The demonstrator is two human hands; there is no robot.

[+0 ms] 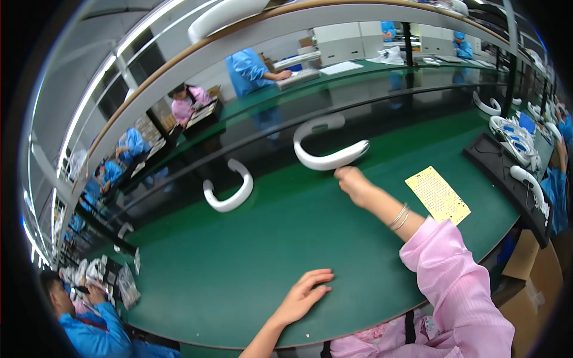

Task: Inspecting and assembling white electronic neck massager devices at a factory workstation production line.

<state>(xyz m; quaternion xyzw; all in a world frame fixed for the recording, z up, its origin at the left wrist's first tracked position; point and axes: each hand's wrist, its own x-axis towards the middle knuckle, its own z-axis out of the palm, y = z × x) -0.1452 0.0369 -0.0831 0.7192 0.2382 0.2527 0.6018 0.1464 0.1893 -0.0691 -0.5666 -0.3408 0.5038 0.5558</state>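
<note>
My right hand reaches forward over the green work surface, its fingers curled closed right at the near edge of a white C-shaped device. Whether the fingertips grip it or only touch it is hidden. My left hand lies open near the front edge, fingers spread on the surface, holding nothing. Farther left, a second white C-shaped device rests with its gap facing the back left. To the right of my right hand lies a yellow sheet with rows of small marks, partly behind my pink sleeve.
A black tray stands at the right with a white device in it, beside piled white devices with cables. A cardboard box sits below the right edge. Overhead runs a rail. A person in blue sits lower left.
</note>
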